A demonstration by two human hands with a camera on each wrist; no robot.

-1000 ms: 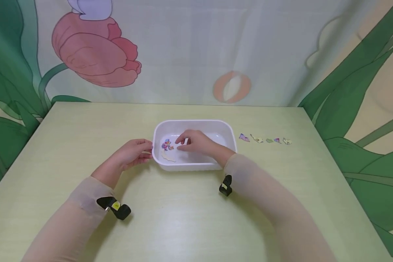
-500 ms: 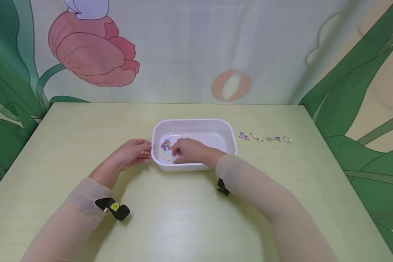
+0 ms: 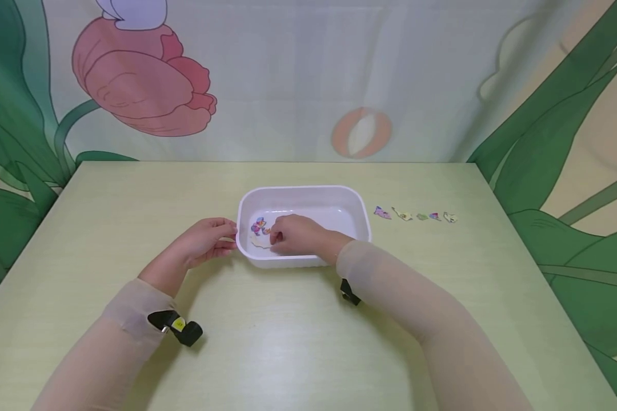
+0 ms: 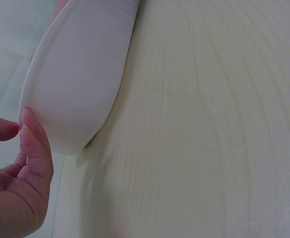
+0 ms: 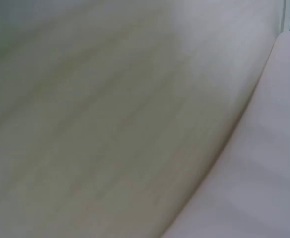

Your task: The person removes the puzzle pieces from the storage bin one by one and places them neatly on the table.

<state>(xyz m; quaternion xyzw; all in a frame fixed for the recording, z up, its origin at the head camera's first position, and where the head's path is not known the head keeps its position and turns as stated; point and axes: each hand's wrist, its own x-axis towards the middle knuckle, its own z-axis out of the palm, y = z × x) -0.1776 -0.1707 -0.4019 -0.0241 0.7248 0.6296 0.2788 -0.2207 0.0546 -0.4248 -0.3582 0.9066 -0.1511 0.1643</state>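
the left hand (image 3: 212, 241) is touching the white, rounded-rectangular, plastic-looking tray (image 3: 319, 197), probably steadying it, pinching or not i can't tell, while the right hand (image 3: 299, 234) is hanging curled beside small, flat, multicoloured pieces (image 3: 259, 226) at the tray's left end, grip hidden.

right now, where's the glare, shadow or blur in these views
Head: glare on the near table, glints inside the tray, shadows along both sleeves, cutouts too small for fine detail; left wrist: soft shadow beside the tray, table grain curving, perhaps lens distortion; right wrist: table grain badly blurred, pale haze toward the top.
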